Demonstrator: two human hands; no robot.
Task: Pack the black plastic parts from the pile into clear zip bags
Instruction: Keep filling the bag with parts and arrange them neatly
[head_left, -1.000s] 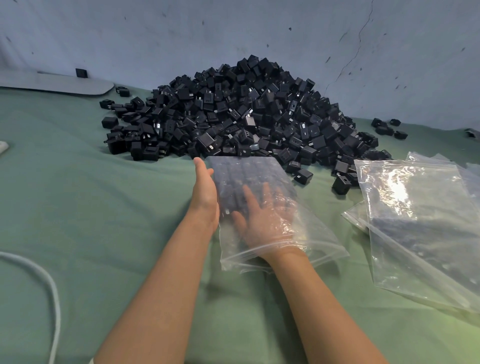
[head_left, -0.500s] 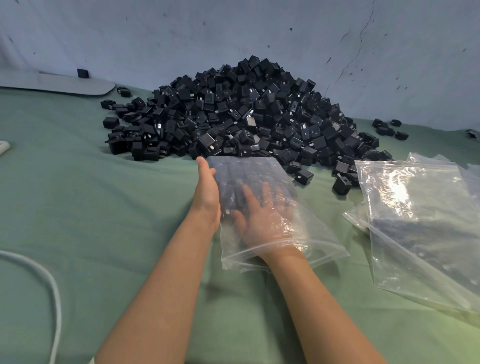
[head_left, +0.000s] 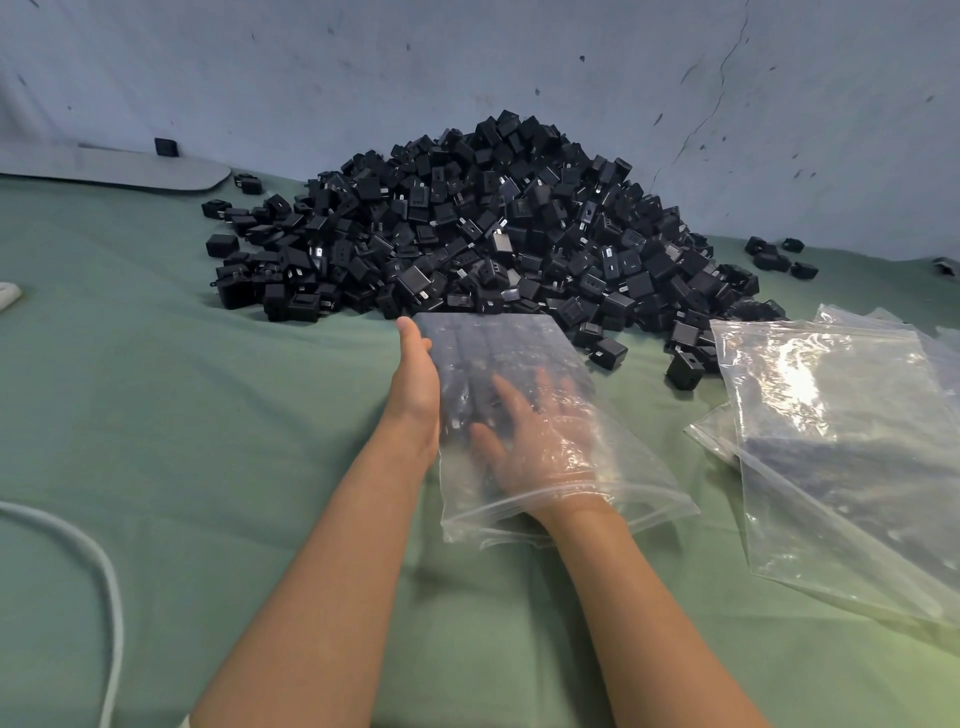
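I see the left hand (head_left: 415, 379) open, fingers straight and together, set on its edge against the left side of a clear zip bag (head_left: 636, 486) that lies on the green cloth (head_left: 208, 441) covering the counter. The right hand (head_left: 535, 436) is inside this bag through its near, open mouth. It is open too, with the fingers (head_left: 511, 397) spread flat over the black plastic parts (head_left: 480, 353) already inside. Those parts sit in rows in the far half of the bag, though through the film I cannot count them.

The bag's far end touches the foot of the big pile (head_left: 493, 228) of black parts, which is heaped against the pale wall (head_left: 363, 67). A few stray parts (head_left: 779, 254) lie apart to the pile's right.

On the right of the cloth a loose stack of more clear bags (head_left: 841, 441) lies flat, near the pile's edge. A white cable (head_left: 111, 587) curves across the lower left, and a flat grey board (head_left: 114, 169) rests by the wall at far left
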